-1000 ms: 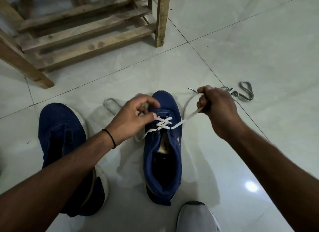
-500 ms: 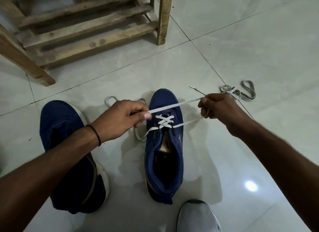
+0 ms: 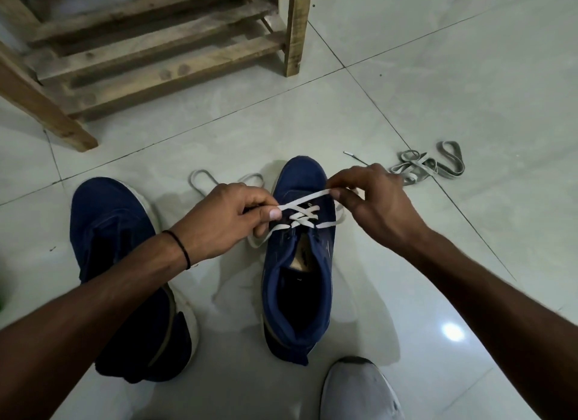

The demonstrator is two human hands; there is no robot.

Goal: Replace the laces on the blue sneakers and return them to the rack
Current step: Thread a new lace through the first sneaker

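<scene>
Your right hand (image 3: 378,207) has come in from the right and now sits beside the toe of the sneaker you are lacing. The stretch of white lace (image 3: 301,221) between your hands is shorter than half a second ago, and your left hand (image 3: 225,224) has barely shifted.

At the left of the frame the second blue sneaker (image 3: 115,263) lies on the floor (image 3: 469,75) with no lace showing. Just right of it, your left hand pinches the lace between thumb and forefinger, the other fingers curled under. In the middle, the sneaker in hand (image 3: 300,294) points its toe away from you. A few crossings are done near the toe, and the eyelets nearer the opening look bare. Your right hand pinches the same lace at its fingertips. Further right, the old grey laces (image 3: 438,166) lie heaped on the floor, near that hand.

By the look of it you are midway through lacing the first shoe. Next, find a lace tip and feed it through the next free eyelet, keeping the lace flat. Slack loops above your left hand may snag. The rack (image 3: 162,72) stands at upper left, with bare tile between it and the shoes.
</scene>
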